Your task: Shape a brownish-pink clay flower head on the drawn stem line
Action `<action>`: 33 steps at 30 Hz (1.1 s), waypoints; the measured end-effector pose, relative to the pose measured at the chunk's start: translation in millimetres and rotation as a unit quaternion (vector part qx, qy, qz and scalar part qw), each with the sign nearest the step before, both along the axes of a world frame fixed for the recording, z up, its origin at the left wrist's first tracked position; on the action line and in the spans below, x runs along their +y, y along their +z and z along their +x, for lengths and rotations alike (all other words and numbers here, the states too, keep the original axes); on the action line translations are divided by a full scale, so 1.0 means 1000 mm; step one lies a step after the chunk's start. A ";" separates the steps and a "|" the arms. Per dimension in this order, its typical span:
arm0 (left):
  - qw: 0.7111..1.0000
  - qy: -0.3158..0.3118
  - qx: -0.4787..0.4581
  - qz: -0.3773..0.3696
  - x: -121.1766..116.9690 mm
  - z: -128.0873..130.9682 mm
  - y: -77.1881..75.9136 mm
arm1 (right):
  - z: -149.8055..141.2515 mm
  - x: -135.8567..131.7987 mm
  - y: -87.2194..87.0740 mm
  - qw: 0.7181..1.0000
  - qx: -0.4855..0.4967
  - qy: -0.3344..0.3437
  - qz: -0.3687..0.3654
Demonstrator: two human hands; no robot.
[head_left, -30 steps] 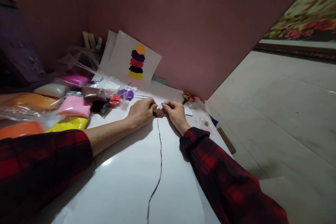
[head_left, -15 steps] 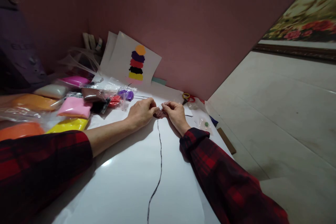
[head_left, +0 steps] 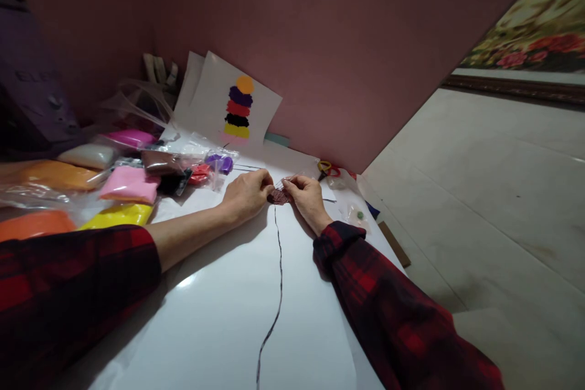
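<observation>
Two hands meet over a brown patch at the top of a dark line

Brown patch lies on a white sheet, between the fingertips of both hands, just above the upper end of a wavy dark line. Left hand: fingers curled, thumb and forefinger drawn in at the patch's left edge; cannot tell whether they pinch it or only press. Right hand: thumb and forefinger pinching a small, pale, striped piece against the patch's upper side; too small to identify.

Left of the hands: bagged colours, among them purple packet, red packet, pink packet and yellow packet. Behind: a paper with stacked colour blobs, leaning at the wall. Beyond the right hand: scissors, red and yellow handles. Sleeves red-and-black plaid.
</observation>
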State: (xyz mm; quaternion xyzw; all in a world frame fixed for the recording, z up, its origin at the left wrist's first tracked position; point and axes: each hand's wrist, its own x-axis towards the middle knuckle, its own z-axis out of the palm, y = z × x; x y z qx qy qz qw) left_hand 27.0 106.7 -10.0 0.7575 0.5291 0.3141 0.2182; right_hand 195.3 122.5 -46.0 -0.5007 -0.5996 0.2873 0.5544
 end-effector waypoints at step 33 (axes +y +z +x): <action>0.998 -0.015 0.062 -0.004 -0.004 0.000 0.005 | 0.002 0.003 -0.005 1.000 0.016 0.001 -0.010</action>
